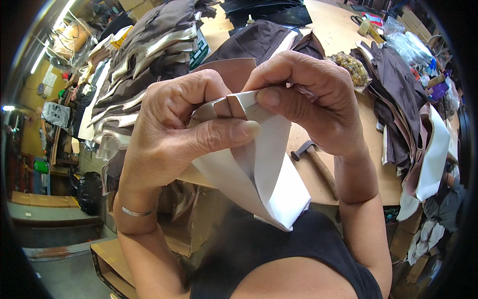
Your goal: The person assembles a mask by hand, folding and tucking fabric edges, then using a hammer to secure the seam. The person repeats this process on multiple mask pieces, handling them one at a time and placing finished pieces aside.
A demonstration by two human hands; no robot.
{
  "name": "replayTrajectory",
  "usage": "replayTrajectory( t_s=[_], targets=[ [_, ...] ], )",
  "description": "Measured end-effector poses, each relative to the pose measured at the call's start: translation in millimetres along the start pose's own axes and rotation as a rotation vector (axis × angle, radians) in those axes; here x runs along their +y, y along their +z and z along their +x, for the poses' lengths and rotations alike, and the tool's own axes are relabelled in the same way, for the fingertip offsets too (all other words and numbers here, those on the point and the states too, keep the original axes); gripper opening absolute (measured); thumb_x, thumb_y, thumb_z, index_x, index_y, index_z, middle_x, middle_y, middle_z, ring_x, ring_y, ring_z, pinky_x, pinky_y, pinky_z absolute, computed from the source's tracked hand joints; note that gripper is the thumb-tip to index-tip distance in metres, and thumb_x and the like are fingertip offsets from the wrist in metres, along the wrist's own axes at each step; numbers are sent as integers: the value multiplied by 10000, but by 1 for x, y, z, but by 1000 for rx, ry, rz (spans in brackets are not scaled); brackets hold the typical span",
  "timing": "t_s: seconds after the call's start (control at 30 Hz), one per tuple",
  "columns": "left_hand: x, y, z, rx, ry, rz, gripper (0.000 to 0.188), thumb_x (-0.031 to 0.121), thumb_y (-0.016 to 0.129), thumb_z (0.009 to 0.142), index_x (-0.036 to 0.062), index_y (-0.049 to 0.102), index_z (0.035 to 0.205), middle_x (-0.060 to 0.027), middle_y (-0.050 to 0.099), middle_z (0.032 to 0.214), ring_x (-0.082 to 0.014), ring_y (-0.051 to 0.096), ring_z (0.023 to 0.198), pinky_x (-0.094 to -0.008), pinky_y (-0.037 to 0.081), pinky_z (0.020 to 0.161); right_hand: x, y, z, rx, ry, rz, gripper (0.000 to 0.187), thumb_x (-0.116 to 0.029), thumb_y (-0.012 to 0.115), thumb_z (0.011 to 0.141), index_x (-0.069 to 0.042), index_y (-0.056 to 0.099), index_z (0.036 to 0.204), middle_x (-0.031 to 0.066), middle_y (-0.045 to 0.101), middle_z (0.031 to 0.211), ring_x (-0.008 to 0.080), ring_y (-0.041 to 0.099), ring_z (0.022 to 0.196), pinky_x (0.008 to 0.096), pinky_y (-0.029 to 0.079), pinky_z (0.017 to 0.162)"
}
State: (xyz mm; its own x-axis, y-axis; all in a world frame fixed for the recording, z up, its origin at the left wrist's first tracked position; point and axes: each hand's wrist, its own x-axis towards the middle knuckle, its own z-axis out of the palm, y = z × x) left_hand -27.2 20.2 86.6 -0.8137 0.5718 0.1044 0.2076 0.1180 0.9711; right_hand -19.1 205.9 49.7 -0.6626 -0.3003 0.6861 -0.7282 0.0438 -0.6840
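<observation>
In front of my chest I hold up a folded, pointed piece of white leather-like material with a tan side. My left hand pinches its upper edge between thumb and fingers, next to a small folded tan part. My right hand pinches the same edge just beside it, thumb toward me. Both hands are closed, and the lower end of the piece hangs down in a point. Behind my hands, a pinkish-brown flat piece shows on the table. A hammer with a wooden handle lies below my right hand.
Stacked dark brown pieces with white linings fill the table's left side. Another such stack hangs over its right edge. A yellowish lumpy ball sits beyond my right hand, and black sheets lie at the back. Cardboard boxes stand below left.
</observation>
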Motion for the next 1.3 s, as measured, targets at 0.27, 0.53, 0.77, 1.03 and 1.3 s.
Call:
replayTrajectory(
  t_s=[0.27, 0.53, 0.77, 1.03, 1.3],
  targets=[
    [-6, 4, 0, -30, 173, -196, 112, 39, 663, 714, -1, 562, 741, 7, 535, 650, -27, 468, 588, -154, 367, 543, -1, 1, 0, 23, 40, 63, 119, -77, 588, 786, 25, 585, 845, 40, 572, 735, 71, 527, 670, 190, 409, 569],
    [-9, 5, -2, 10, 168, -141, 117, 95, 622, 728, -5, 564, 711, 6, 527, 620, -28, 457, 567, -155, 338, 512, -8, 3, -2, 8, -10, -40, 121, -74, 593, 775, 23, 582, 845, 49, 576, 735, 88, 533, 664, 203, 421, 581],
    [-4, 10, -4, 120, 139, -118, 163, 132, 600, 787, 12, 579, 679, 30, 517, 603, -10, 446, 558, -152, 326, 501, -8, 4, -3, 23, 45, -41, 122, -59, 587, 776, 22, 575, 866, 43, 564, 738, 83, 521, 662, 197, 413, 580],
    [-3, -2, -3, 14, -30, -195, 188, 183, 647, 749, 4, 591, 739, 19, 552, 659, -24, 485, 609, -165, 378, 536, -5, 3, -6, 2, 83, 29, 144, -57, 590, 777, 27, 570, 893, 43, 560, 785, 88, 521, 714, 199, 412, 615],
    [-1, -3, -7, 1, 86, 316, 321, 73, 771, 559, 12, 550, 783, -5, 575, 702, -28, 513, 650, -166, 425, 583, -1, -6, -3, -84, 177, 220, 211, -157, 549, 835, 34, 567, 923, 59, 579, 835, 91, 542, 772, 203, 433, 678]
  ],
)
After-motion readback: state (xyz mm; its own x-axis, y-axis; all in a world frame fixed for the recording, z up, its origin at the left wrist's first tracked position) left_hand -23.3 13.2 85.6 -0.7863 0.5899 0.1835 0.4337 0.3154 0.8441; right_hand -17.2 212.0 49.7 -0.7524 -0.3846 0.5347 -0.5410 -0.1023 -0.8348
